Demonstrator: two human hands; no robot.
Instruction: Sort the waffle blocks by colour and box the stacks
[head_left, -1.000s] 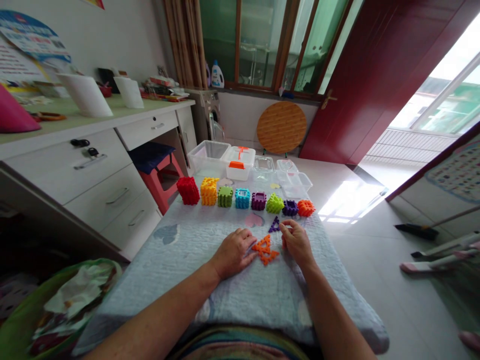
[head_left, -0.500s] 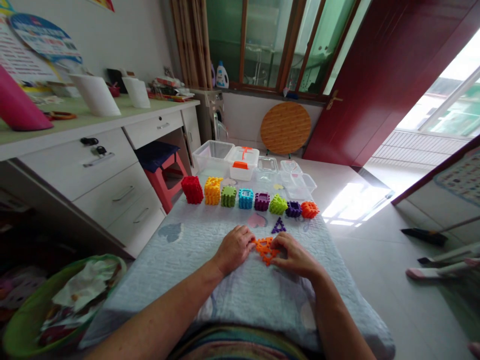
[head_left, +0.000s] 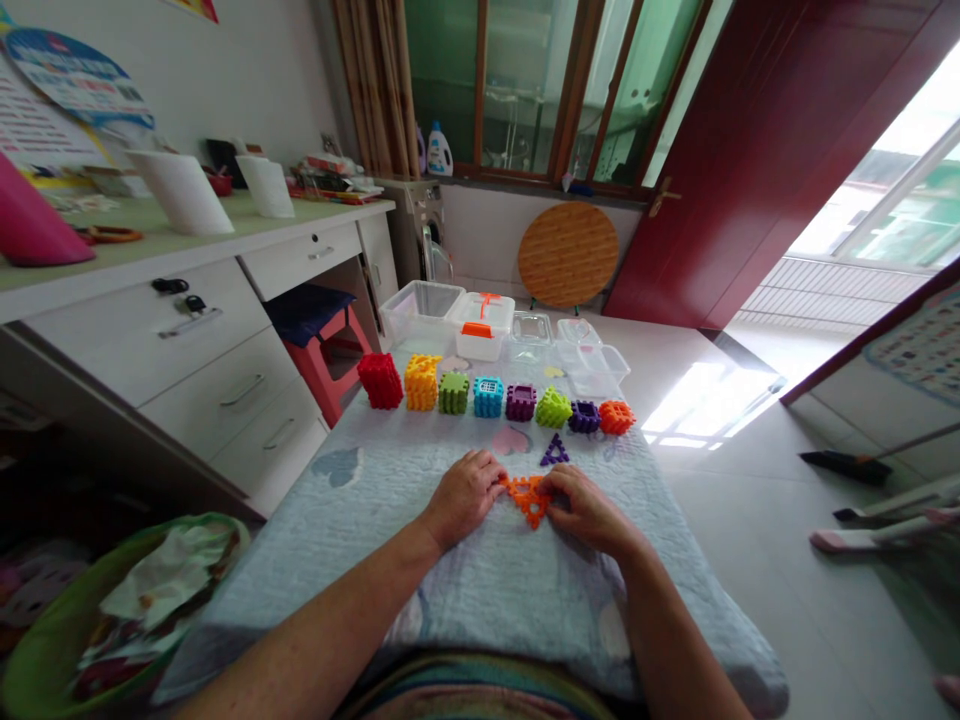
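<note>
Orange interlocking building pieces [head_left: 531, 502], notched and triangular in outline, lie on the cloth between my hands. My left hand [head_left: 469, 497] pinches their left corner, fingers closed. On the right side, my right hand [head_left: 583, 507] grips them between thumb and fingers. A purple triangular piece [head_left: 555, 451] lies flat just beyond. Farther back stands a row of stacked pieces: red [head_left: 380, 381], yellow [head_left: 421, 382], green [head_left: 454, 393], blue [head_left: 488, 397], plum [head_left: 521, 402], lime [head_left: 553, 407], dark purple [head_left: 584, 416] and orange [head_left: 616, 417].
Behind the row sit an open clear bin [head_left: 421, 308], a lidded box with an orange latch [head_left: 484, 328] and smaller clear containers [head_left: 592, 368]. A pale blue cloth [head_left: 352, 560] covers the table. A green basket [head_left: 37, 640] stands at the lower left, a stool [head_left: 322, 360] beyond.
My right thumb and fingers have drawn closer together on the orange pieces. The view has shifted slightly; the row of stacks stays in place.
</note>
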